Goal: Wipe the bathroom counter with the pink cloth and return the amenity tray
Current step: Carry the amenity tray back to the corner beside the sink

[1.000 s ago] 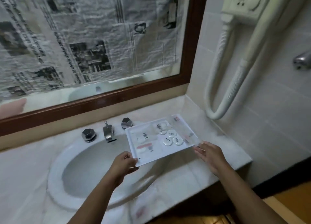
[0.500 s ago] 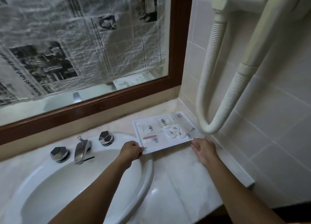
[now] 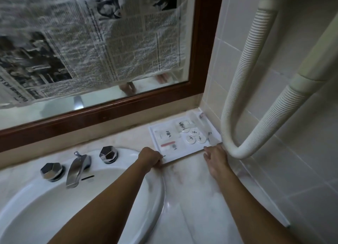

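Note:
The white amenity tray (image 3: 180, 151) lies flat on the marble counter (image 3: 192, 188) in the back right corner, against the mirror ledge and the tiled wall. It carries small round white packets, sachets and a pink-striped item. My left hand (image 3: 150, 156) is closed on the tray's near left corner. My right hand (image 3: 216, 157) lies flat on the counter, fingers spread, fingertips touching the tray's near right edge. The pink cloth is not in view.
A white sink (image 3: 54, 207) with a chrome faucet (image 3: 76, 170) and two chrome knobs (image 3: 108, 154) fills the lower left. A ribbed hair-dryer hose (image 3: 236, 126) loops down just right of the tray. A wood-framed mirror (image 3: 199, 60) covered in newspaper stands behind.
Both hands carried the tray from above the sink rightward and back, and it now rests in the counter's corner. My right hand has flattened against its edge.

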The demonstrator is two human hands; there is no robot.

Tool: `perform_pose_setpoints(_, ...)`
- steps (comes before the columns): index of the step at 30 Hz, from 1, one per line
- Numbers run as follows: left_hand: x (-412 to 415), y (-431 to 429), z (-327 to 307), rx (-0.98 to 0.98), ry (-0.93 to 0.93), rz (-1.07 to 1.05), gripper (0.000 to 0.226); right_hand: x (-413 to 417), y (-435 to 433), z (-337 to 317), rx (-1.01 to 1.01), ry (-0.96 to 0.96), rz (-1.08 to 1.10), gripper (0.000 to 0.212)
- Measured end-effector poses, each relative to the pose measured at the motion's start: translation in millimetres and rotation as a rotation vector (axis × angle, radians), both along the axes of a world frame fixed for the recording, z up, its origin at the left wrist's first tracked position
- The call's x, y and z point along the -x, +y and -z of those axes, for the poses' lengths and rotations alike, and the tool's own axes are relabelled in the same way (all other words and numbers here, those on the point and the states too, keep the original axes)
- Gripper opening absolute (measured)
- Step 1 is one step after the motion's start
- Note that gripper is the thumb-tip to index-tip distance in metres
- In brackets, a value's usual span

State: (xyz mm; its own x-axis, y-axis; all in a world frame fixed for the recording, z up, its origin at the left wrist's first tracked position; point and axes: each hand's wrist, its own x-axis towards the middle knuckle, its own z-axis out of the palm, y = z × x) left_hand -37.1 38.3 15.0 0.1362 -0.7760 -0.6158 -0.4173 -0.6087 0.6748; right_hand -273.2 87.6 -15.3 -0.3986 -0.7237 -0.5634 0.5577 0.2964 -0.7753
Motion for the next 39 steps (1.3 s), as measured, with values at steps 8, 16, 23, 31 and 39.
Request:
perform_pose_setpoints(8, 9.9, -15.1, 5.5, 0.012, 0.178, -0.129, 0.011, -0.9, -27.5, 4.5, 0.007, 0.066, -0.101, 0.032)
perform_pose_setpoints(16, 7.6, -10.2, -3.4, 0.043, 0.382, -0.188, 0.012, 0.6, -72.2, -2.0, -0.004, 0.108, -0.079, 0.053)
perform_pose_setpoints(23, 1.6, 5.1, -6.0, 0.096, 0.259, 0.004, 0.069, -0.4, -68.4, -5.3, -0.061, 0.351, 0.212, 0.065)
perform_pose_setpoints(31, 4.6, 7.7, -9.9, 0.023, 0.415, -0.085, 0.027, -18.5, -58.5, 9.7, -0.212, 0.565, -0.277, 0.056)
perform_pose_setpoints(39, -10.5, 16.1, -14.0, 0.059, 0.386, -0.078, 0.072, -17.4, -48.8, 2.8, -0.219, 0.595, -0.336, 0.058)
